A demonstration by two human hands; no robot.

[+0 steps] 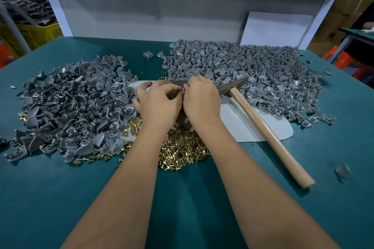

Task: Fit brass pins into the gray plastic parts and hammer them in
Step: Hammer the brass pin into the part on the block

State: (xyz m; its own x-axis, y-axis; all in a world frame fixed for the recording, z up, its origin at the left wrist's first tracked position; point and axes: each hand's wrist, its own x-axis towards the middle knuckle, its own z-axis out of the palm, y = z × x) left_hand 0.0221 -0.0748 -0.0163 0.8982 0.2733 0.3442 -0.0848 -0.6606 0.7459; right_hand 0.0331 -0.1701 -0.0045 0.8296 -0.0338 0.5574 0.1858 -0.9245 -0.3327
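With my left hand [159,103] and right hand [199,98] both curled, fingertips pinching a gray part [174,93], I was seating a pin, judging the hammer [261,125] came next.

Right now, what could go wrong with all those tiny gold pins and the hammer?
The brass pins lie loose in a heap near the table's front, right under the forearms, so a sleeve or arm could sweep some off. The hammer lies beside the right hand, its handle sticking out toward the edge; a bump might knock it. Both hands pinch something small together; it could slip.
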